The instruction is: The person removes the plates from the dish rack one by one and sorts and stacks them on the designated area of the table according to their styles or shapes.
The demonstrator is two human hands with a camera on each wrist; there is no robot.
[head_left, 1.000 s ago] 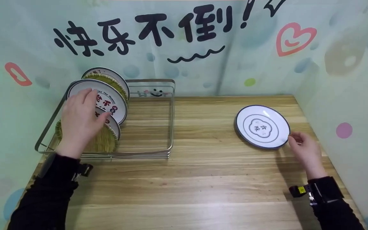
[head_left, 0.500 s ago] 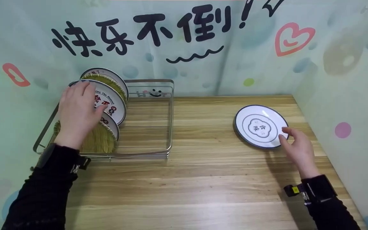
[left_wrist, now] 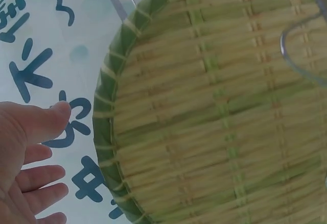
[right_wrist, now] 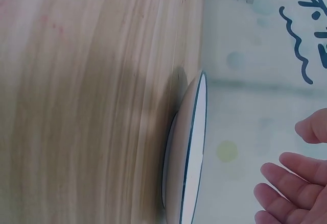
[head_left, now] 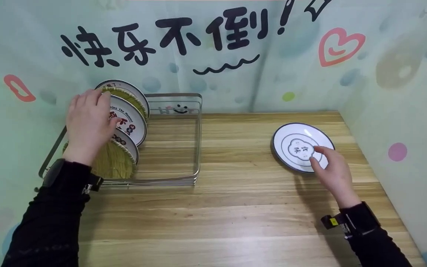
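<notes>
My left hand (head_left: 89, 124) is raised over the left part of a wire rack (head_left: 200, 141), fingers loosely bent and holding nothing. It partly hides the upright white plates (head_left: 139, 126) with red print and the woven bamboo tray (head_left: 113, 165) in front of them. The left wrist view has that tray (left_wrist: 214, 112) large, with the thumb and fingers apart from its rim. Above a blue-rimmed white plate (head_left: 285, 133) at the right is my right hand (head_left: 334, 172), thumb and forefinger parted. In the right wrist view the plate (right_wrist: 189, 152) lies on the table, apart from the fingers.
A second woven tray (head_left: 124, 95) and a further plate (head_left: 143, 91) stand at the rack's back. The wooden table (head_left: 235, 207) meets a printed cloth backdrop (head_left: 232, 85) behind and at both sides.
My right hand has moved left from the plate's rim to over its face. My left hand has risen a little away over the rack. The plates and trays keep their places.
</notes>
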